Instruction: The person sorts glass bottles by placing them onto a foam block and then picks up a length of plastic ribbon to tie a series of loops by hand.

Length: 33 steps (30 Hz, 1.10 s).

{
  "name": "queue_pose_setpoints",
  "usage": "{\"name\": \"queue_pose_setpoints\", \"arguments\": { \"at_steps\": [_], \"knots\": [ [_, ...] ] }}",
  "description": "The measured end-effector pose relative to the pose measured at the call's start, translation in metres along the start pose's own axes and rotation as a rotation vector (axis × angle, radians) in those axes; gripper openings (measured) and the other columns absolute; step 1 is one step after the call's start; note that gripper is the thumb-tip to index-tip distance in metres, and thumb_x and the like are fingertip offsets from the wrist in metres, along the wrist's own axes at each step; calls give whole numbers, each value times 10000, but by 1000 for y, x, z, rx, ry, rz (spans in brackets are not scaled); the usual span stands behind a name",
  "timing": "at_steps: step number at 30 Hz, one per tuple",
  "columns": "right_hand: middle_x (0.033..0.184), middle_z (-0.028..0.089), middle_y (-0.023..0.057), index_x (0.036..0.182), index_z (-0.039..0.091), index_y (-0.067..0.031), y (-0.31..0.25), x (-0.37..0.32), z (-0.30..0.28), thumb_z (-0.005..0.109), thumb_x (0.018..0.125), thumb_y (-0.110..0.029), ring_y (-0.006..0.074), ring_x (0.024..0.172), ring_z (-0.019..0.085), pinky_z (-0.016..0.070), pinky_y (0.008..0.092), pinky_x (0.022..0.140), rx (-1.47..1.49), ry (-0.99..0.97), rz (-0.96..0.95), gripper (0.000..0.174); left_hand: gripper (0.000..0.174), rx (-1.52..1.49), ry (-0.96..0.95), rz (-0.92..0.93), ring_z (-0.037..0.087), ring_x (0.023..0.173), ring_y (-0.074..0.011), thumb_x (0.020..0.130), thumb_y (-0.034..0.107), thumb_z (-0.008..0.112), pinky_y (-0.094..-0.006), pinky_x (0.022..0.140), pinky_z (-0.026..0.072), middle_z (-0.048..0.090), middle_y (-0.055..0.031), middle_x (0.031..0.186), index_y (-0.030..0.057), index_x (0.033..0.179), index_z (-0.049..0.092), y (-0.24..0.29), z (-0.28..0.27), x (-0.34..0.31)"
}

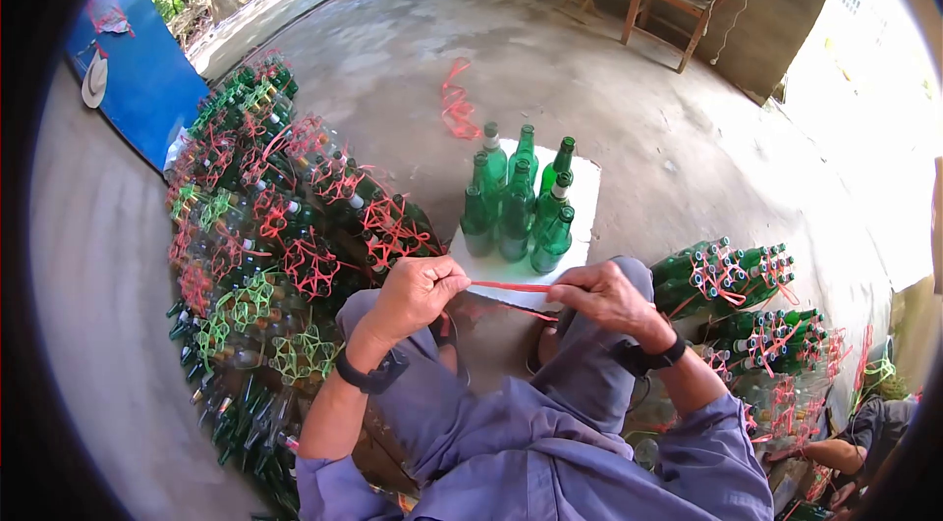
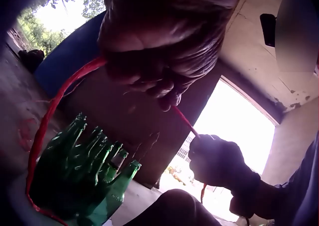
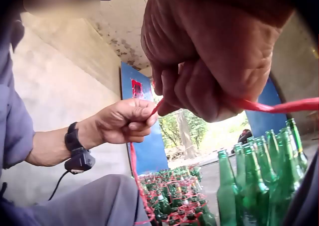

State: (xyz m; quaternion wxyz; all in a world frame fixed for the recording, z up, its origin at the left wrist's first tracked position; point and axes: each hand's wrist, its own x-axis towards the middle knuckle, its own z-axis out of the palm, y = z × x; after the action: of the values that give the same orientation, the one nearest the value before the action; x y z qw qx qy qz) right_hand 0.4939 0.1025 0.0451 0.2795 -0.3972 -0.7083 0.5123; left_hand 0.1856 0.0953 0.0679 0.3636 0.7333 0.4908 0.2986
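Between both hands a red plastic strip is stretched, just in front of the bottles. My left hand pinches one end of that span with curled fingers. The other end is gripped by my right hand, its fingers bent round the strip. Loose lengths of the strip hang below the hands, and in the right wrist view it runs off to the right past the knuckles. Several green glass bottles stand upright in a tight group on a white board, beyond the hands. Neither hand touches a bottle.
Many bottles bound with red and green strips cover the floor at left. More tied green bottles lie at right. A loose red strip lies on the concrete floor. Another person's arm shows at lower right. A wooden chair stands behind.
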Motion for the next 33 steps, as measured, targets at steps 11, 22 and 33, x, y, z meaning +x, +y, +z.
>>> {"name": "queue_pose_setpoints", "arguments": {
  "at_steps": [11, 22, 33],
  "knots": [
    [711, 691, 36, 897, 733, 51, 38, 10, -117, 690, 900, -129, 57, 714, 580, 500, 275, 664, -232, 226, 173, 185, 123, 40, -58, -109, 525, 693, -71, 919, 86, 672, -264, 635, 451, 604, -17, 716, -36, 900, 673, -50, -30, 37],
    [599, 483, -77, 861, 752, 26, 65, 98, -155, 718, 917, -211, 22, 540, 397, 296, 254, 482, -124, 648, 223, 246, 197, -298, 215, -254, 398, 530, -21, 950, 188, 658, -219, 481, 294, 504, 61, 620, 24, 844, 680, -100, -46, 132],
    [592, 524, -48, 837, 743, 21, 148, 206, -140, 720, 896, -250, 42, 488, 418, 308, 235, 441, 159, 848, 192, 278, 181, -648, 306, -436, 374, 414, -36, 956, 191, 624, -208, 378, 240, 517, 26, 583, 71, 821, 643, -164, -23, 225]
  ]
}}
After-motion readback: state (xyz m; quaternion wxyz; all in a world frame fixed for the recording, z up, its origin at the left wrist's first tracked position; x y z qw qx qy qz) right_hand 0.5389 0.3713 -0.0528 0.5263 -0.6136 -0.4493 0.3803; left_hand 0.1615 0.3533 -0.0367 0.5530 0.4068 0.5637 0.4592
